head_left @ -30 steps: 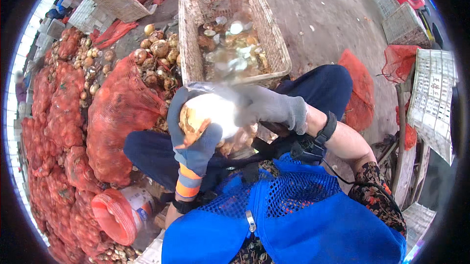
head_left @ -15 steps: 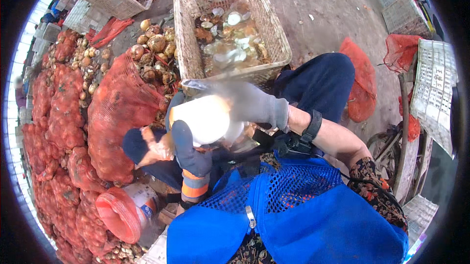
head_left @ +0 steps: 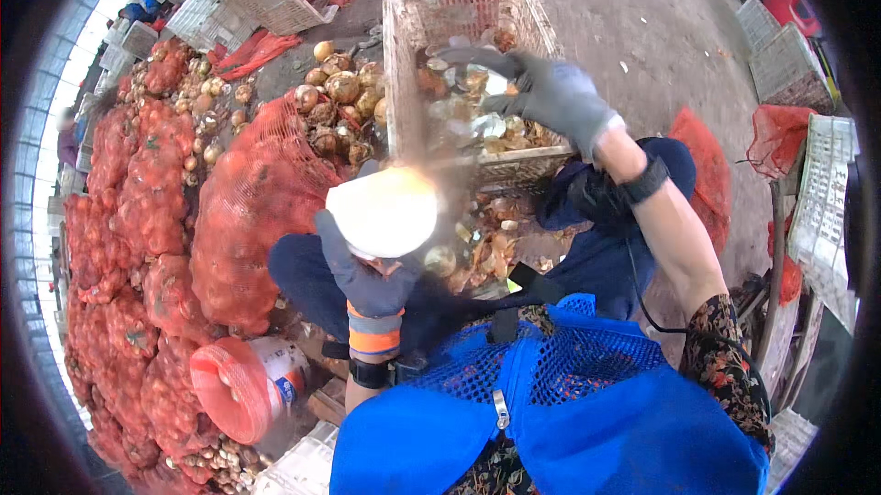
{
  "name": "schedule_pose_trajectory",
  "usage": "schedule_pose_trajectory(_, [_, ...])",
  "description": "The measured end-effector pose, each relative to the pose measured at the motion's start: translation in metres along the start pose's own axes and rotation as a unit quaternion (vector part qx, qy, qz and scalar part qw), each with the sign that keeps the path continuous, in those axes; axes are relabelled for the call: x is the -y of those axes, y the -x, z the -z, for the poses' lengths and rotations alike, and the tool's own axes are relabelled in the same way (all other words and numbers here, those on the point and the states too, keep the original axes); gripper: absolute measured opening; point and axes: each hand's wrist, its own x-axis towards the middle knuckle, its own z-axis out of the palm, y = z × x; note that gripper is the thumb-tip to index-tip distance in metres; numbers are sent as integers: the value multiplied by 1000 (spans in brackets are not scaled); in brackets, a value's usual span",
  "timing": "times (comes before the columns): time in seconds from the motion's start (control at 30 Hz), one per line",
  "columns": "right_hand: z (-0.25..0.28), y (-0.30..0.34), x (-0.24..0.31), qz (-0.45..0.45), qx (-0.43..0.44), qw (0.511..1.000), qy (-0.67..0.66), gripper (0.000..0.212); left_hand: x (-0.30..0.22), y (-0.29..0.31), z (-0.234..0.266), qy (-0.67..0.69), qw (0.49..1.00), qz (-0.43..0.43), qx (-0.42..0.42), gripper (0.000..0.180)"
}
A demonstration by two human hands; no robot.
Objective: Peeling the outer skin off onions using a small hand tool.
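Observation:
My left hand [head_left: 381, 279], in a dark glove with an orange-striped cuff, is closed around a large white peeled onion [head_left: 381, 212]. The onion is overexposed, with a brownish upper edge. Over the right part of a dirty white crate [head_left: 551, 157], my right hand [head_left: 555, 96] reaches out in a grey glove, its fingers apart. Nothing shows clearly in it, though motion blurs the fingertips. Inside the crate lie pale onion pieces and brown skins [head_left: 514, 119]. More loose skins [head_left: 496, 252] are spread between my legs.
A red mesh sack of onions [head_left: 252, 211] leans by my left knee, with unpeeled onions [head_left: 344, 87] behind it. Full sacks [head_left: 101, 311] pile up at far left. A bucket [head_left: 280, 371] with red mesh stands near my left forearm. White crates [head_left: 821, 192] stand at right.
My right hand has left the onion and moved up and right over the crate, its fingers spreading. A blade-like edge seen earlier by the onion no longer shows. My left hand still holds the onion.

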Motion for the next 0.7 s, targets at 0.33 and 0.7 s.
schedule_pose_trajectory(0.33, [-49,41,32,16,243,869,-430,48,8,-5,-24,-261,953,-149,39,66])
schedule_pose_trajectory(0.7, [-55,53,19,11,267,799,-539,39,-2,4,-40,-273,943,-191,14,73])
